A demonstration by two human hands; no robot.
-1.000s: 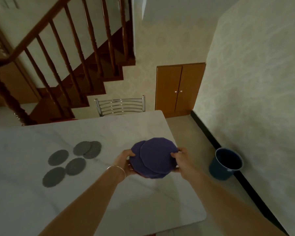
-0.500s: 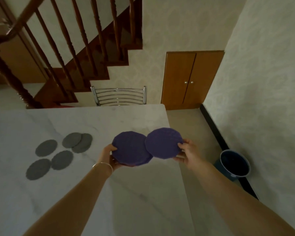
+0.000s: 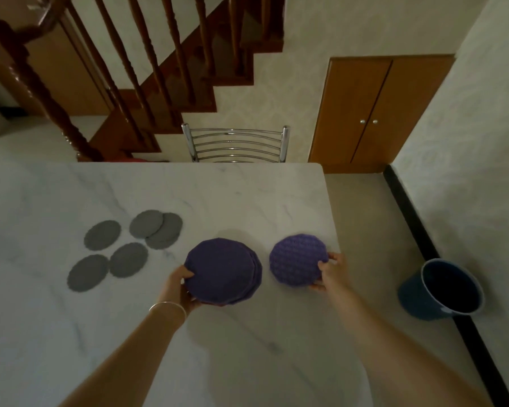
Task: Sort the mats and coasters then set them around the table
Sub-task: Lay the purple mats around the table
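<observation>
My left hand (image 3: 179, 286) grips a stack of round purple mats (image 3: 222, 271) at its near-left edge. My right hand (image 3: 329, 271) pinches a single knobbly-textured purple mat (image 3: 297, 264) near the right edge of the white marble table (image 3: 247, 201). Five flat grey round coasters (image 3: 124, 245) lie further left, two overlapping.

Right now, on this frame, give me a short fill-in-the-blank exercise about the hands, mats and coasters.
1. The right hand holds a single ____ mat.
2. The left hand grips the stack of purple mats, with a ____ on its wrist.
3. The number of grey coasters on the marble table is ____.
4. Two coasters overlap; the blue bucket stands on the ____.

Missing words: purple; bracelet; five; floor
</observation>
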